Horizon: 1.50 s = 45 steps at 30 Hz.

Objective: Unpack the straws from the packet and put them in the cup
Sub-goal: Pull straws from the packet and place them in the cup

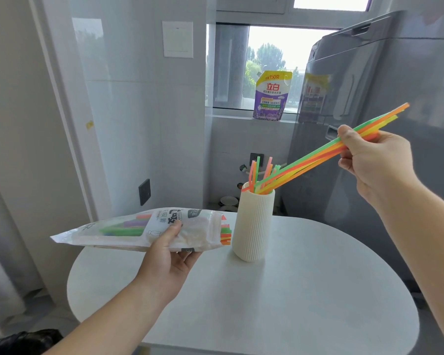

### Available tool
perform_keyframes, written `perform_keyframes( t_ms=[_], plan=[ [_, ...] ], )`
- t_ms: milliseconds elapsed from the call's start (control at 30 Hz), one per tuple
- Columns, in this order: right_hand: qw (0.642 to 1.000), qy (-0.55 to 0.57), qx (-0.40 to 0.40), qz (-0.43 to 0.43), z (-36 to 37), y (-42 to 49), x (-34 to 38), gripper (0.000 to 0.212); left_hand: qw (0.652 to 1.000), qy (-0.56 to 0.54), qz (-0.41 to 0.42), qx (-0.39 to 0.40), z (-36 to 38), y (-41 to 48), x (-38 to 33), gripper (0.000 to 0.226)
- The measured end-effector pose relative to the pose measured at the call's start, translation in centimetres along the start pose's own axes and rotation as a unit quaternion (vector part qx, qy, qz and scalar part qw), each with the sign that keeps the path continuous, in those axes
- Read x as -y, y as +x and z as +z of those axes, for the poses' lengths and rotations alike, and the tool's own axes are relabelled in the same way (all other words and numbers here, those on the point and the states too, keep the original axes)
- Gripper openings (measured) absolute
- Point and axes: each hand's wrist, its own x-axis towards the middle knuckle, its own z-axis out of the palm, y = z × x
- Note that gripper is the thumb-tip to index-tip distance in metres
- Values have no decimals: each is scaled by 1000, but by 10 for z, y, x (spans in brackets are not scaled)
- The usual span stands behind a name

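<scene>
A cream ribbed cup (253, 224) stands upright on the round white table (292, 290), with a few pink, orange and green straws standing in it. My right hand (369, 160) grips a slanted bunch of green, orange and yellow straws (313, 157) near their upper end; their lower ends sit inside the cup's mouth. My left hand (169, 252) holds the clear straw packet (128, 231) level, just left of the cup. More coloured straws lie in the packet, and their ends poke out of its open right end.
A grey washing machine (369, 98) stands close behind and to the right of the table. A purple detergent pouch (271, 96) sits on the window sill. Tiled wall rises at the left, and a black bag (23, 342) lies at the bottom left.
</scene>
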Motion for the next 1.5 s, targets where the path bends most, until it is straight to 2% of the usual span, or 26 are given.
perform_keyframes(
  t_ms=[533, 833, 1100, 1500],
  plan=[
    [999, -20, -32, -11, -8, 4, -1, 20, 1000, 5, -4, 4, 0, -1, 3, 20],
    [999, 4, -37, -1, -11, 9, 3, 26, 1000, 4, -7, 3, -1, -1, 2, 26],
    [999, -34, 5, -18, 0, 0, -1, 18, 1000, 4, -14, -1, 1, -2, 2, 37],
    [987, -103, 109, -55, 19, -3, 1, 16, 1000, 1, -16, 6, 0, -1, 2, 32]
  ],
)
